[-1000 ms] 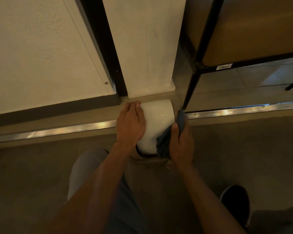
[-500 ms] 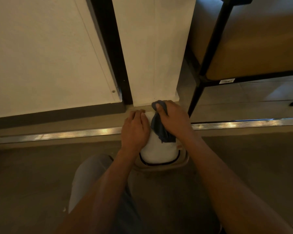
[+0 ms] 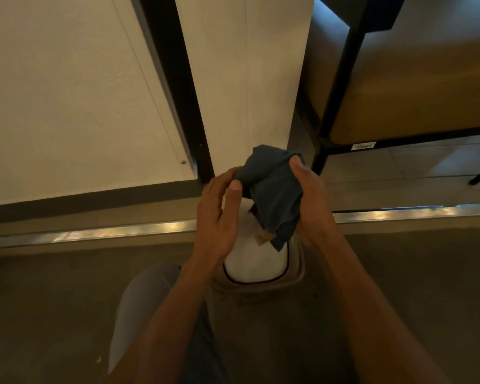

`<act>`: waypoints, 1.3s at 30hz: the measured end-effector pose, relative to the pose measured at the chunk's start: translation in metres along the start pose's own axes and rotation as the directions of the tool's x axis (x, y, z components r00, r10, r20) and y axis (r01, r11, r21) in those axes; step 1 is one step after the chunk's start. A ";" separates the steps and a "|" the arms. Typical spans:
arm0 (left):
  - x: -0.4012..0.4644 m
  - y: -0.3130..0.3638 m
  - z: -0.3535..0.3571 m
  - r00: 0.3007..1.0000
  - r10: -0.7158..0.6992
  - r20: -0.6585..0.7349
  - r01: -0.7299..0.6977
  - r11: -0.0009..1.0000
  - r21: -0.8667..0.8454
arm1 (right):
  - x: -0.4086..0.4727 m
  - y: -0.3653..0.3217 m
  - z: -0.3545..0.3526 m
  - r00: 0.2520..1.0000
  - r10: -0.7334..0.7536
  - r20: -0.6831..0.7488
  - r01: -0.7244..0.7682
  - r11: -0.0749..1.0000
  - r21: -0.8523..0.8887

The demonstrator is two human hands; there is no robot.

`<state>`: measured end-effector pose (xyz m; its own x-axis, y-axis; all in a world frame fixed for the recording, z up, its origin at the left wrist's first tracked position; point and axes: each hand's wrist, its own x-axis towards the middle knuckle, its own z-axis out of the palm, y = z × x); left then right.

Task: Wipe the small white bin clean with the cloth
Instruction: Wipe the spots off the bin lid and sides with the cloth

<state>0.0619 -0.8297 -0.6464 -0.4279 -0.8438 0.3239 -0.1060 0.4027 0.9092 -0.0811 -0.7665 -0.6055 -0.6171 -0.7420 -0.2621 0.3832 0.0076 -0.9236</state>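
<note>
**Both hands gather the cloth above the bin**

I see the small white bin (image 3: 254,261) on the floor (image 3: 67,300) in the lower centre of the frame, close to the metal strip (image 3: 108,231) that runs across the picture. Its white top shows below the hands, with a dark line around the near edge.

The blue cloth (image 3: 272,189) is lifted above the bin, in the centre of the frame. My right hand (image 3: 311,200) holds it from the right side, fingers closed around the bunched fabric. My left hand (image 3: 219,214) holds the left edge, with the thumb pressing the cloth against the other fingers. A loose corner hangs down, and I cannot tell if it touches the white top.

I judge that the step now is to refold the cloth so that a fresh face comes outside. To do it well, I should make a flat pad and tuck in the hanging corner so it does not drag dirt back. Then the left hand should go back to steady the bin, because it looks light and may slide. The sides and the near edge, I think, still need wiping.
</note>
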 end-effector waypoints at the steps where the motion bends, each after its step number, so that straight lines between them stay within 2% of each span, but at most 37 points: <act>1: -0.003 0.005 0.001 1.000 0.016 0.005 -0.016 1.000 -0.016 | -0.002 0.000 0.000 1.000 0.023 0.005 -0.023 0.998 0.054; 6: -0.004 0.012 0.004 0.998 -0.054 0.014 0.053 0.998 0.036 | -0.012 0.003 -0.007 0.998 0.064 0.025 -0.068 0.969 0.238; 9: -0.001 0.012 0.000 0.999 0.038 0.034 -0.043 0.988 0.151 | -0.011 0.005 -0.009 0.994 0.067 0.090 -0.085 0.970 0.227; 11: 0.002 0.016 -0.004 0.997 0.076 0.020 -0.078 0.983 0.167 | -0.010 0.006 -0.010 0.990 0.055 0.132 -0.080 0.977 0.196; 15: 0.010 0.029 -0.018 0.994 0.093 0.056 -0.098 0.992 0.081 | -0.009 0.003 -0.003 0.986 0.014 0.165 -0.025 0.997 0.070; 18: 0.015 0.041 -0.028 0.997 0.040 0.063 -0.040 0.999 -0.009 | -0.008 0.004 0.007 0.973 0.002 0.231 0.007 0.999 -0.037; 23: 0.026 0.047 -0.037 0.999 -0.009 -0.032 0.008 1.000 -0.012 | -0.005 0.001 0.023 0.954 -0.021 0.300 0.035 0.999 -0.041; 26: 0.031 0.046 -0.043 0.995 -0.070 -0.075 0.069 0.998 -0.010 | -0.001 -0.002 0.028 0.932 -0.062 0.358 0.096 0.992 -0.078; 29: 0.034 0.045 -0.048 0.990 -0.073 -0.120 0.072 0.997 -0.008 | 0.005 -0.001 0.029 0.916 -0.091 0.390 0.158 0.977 -0.143; 35: 0.038 0.045 -0.060 0.975 -0.030 -0.219 0.051 0.994 0.092 | 0.008 0.001 0.023 0.856 -0.208 0.473 0.367 0.889 -0.274; 39: 0.046 0.042 -0.073 0.963 0.011 -0.269 0.042 0.980 0.194 | 0.018 0.013 0.013 0.877 -0.267 0.399 0.429 0.809 -0.401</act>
<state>0.1032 -0.8773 -0.5745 -0.1720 -0.9035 0.3926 -0.2958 0.4276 0.8542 -0.0786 -0.7881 -0.6186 -0.3690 -0.9204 0.1288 -0.2307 -0.0436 -0.9721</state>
